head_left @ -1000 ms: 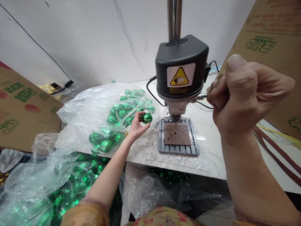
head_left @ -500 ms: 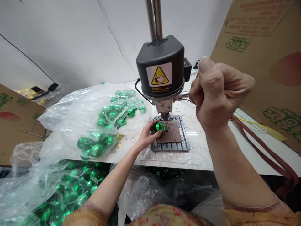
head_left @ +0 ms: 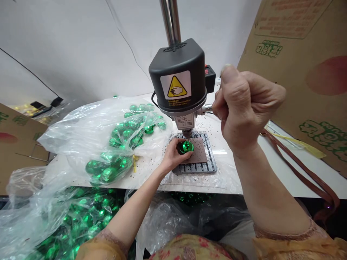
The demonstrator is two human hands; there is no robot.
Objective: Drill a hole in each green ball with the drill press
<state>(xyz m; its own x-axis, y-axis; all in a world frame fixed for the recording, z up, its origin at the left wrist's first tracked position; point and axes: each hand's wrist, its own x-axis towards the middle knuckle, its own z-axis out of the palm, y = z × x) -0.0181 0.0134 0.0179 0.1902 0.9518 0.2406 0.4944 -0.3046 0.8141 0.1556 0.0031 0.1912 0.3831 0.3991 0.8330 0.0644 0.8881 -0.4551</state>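
- Under the drill bit point(head_left: 189, 139): one faceted green ball point(head_left: 187, 146), lying on the brown board point(head_left: 200, 153) and covering its centre hole; whether the bit is touching it, the view is not showing clearly.
- Around the ball: left hand point(head_left: 171, 154), its grip narrowing to the ball's width, thumb on the near side and fingers on the far side, holding it.
- Change noted: the ball is no longer hanging over the bag's edge, nor resting at the board's left part as half a second ago; it is now standing in the bit's line, so the fetching appears finished and the placing nearly settled.
- Above: black drill head point(head_left: 177, 59), carrying a yellow warning label point(head_left: 175, 86).
- At the head's right side: metal lever point(head_left: 208, 109); right hand point(head_left: 245, 104) is keeping a closed grip about its end, as in both earlier views.
- Beneath the board: slotted base plate point(head_left: 212, 160), resting on the white tabletop point(head_left: 287, 164).
- To the left: clear plastic bag point(head_left: 72, 124), holding more green balls point(head_left: 127, 134).
- Outermost: a cardboard box point(head_left: 291, 66) standing on the right, another box point(head_left: 18, 153) on the left.
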